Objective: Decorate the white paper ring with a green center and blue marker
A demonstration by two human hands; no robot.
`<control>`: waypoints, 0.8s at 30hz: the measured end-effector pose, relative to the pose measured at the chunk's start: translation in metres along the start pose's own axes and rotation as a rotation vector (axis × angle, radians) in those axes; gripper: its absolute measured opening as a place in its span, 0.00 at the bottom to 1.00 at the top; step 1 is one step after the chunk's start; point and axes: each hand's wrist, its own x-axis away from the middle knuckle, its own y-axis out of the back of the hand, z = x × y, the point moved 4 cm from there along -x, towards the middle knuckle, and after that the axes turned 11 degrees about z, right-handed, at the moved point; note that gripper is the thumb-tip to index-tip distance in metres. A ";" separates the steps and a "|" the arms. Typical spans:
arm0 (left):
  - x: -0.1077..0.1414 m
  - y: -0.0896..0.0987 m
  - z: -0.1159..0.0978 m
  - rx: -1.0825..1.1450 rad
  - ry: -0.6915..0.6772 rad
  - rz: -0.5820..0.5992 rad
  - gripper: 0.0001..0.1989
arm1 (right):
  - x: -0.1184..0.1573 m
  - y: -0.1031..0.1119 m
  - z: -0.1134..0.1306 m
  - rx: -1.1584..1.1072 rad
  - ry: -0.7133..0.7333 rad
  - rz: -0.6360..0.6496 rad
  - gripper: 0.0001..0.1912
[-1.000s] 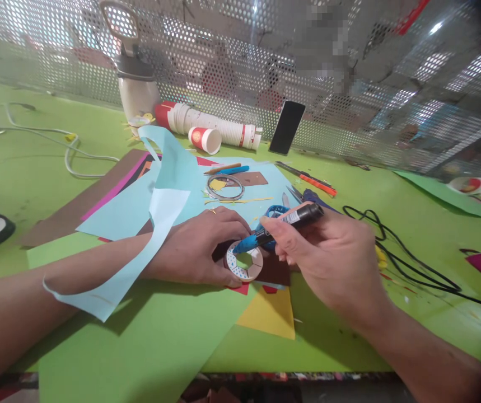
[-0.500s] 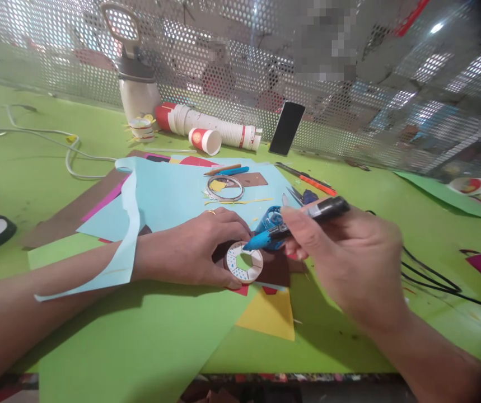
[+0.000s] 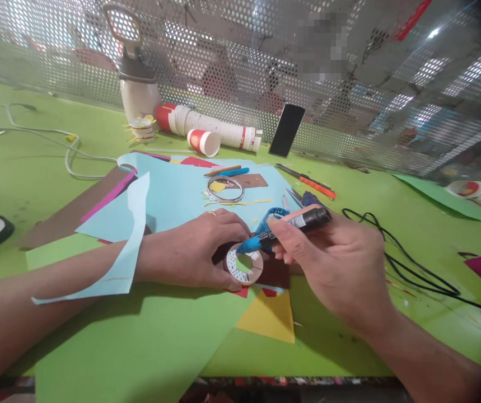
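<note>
My left hand grips a small round white disc from its left side, fingers curled behind and thumb at the lower edge. The disc has a green hexagon in its middle and dark lines dividing its rim; blue dots cover the left sections. My right hand is closed around a blue marker with a black body. The marker's blue tip meets or nearly touches the disc's upper left rim. Behind the marker lies a blue see-through object, partly hidden. A curling light blue paper strip lies over my left forearm.
Green paper, light blue paper and a yellow piece lie under and around my hands. Farther back are a tape ring, an orange-handled tool, stacked paper cups and a phone. Black cable runs right.
My right hand has moved left with the marker, and its tip has shifted to the disc's upper left rim. The blue paper strip's upper end has swung right. My left hand keeps its grip.
</note>
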 end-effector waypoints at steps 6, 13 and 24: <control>0.000 0.000 0.001 0.010 0.004 -0.006 0.25 | 0.001 -0.001 0.000 0.011 0.000 0.004 0.14; 0.000 -0.001 0.000 0.005 0.002 -0.019 0.23 | 0.001 0.000 0.001 -0.017 0.023 0.015 0.14; 0.000 -0.001 0.002 0.020 0.000 -0.019 0.25 | 0.001 0.000 0.001 0.061 0.003 0.024 0.15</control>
